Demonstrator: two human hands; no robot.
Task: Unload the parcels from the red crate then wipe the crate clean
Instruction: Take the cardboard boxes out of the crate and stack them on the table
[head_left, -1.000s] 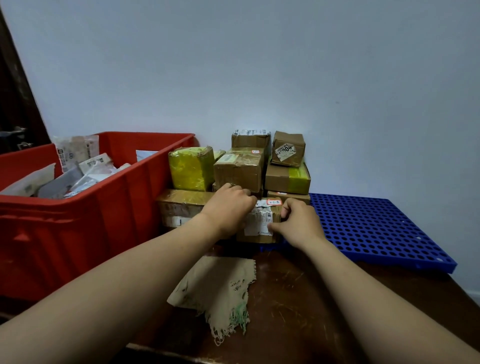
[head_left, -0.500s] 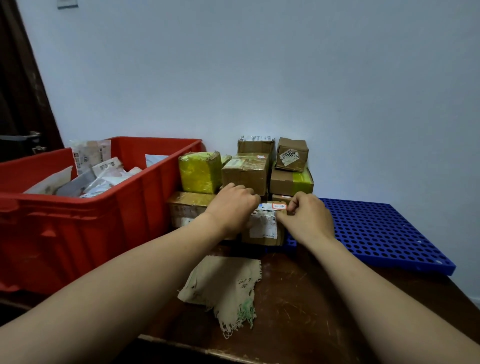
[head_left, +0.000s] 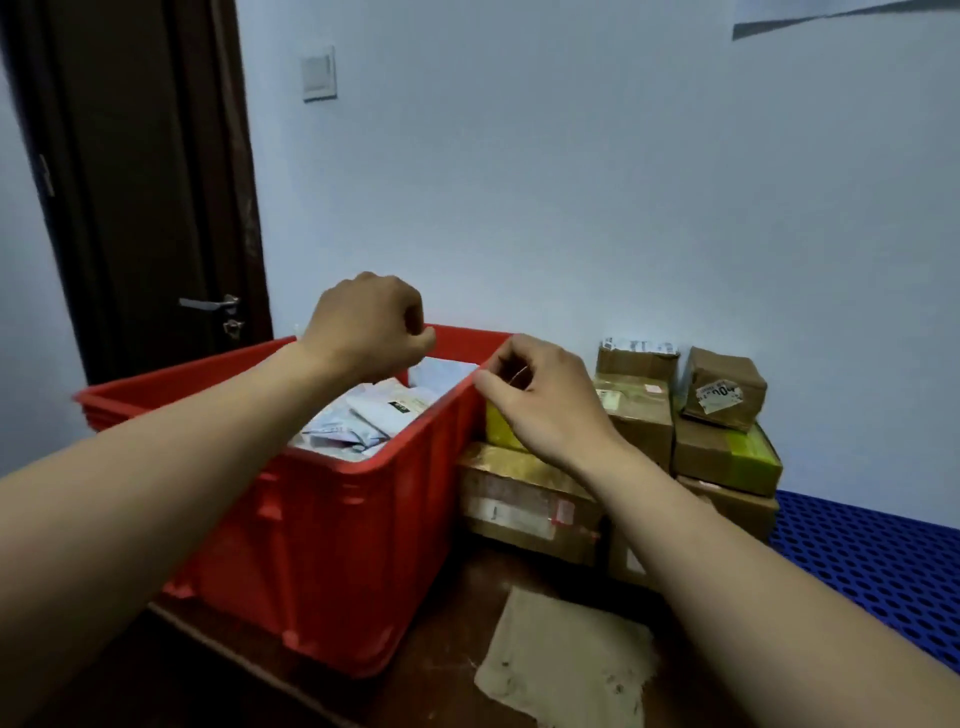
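Note:
The red crate (head_left: 332, 545) stands on the left of the brown table with several white and grey mail bags (head_left: 374, 415) inside it. My left hand (head_left: 363, 327) hovers above the crate's opening, fingers curled and holding nothing. My right hand (head_left: 545, 400) is over the crate's right rim, fingers loosely bent, also holding nothing. To the right of the crate is a stack of brown cardboard parcels (head_left: 639, 421), some with yellow-green tape. A long taped box (head_left: 524, 499) lies at the stack's base. A beige frayed cloth (head_left: 566, 665) lies flat on the table in front.
A blue perforated plastic pallet (head_left: 872, 566) lies on the right under the stack. The pale wall stands close behind. A dark door (head_left: 140, 182) with a metal handle is at the back left, a light switch (head_left: 318, 73) beside it.
Both hands have let go of the small labelled box at the front of the stack and risen left toward the crate. The view has swung up and left.

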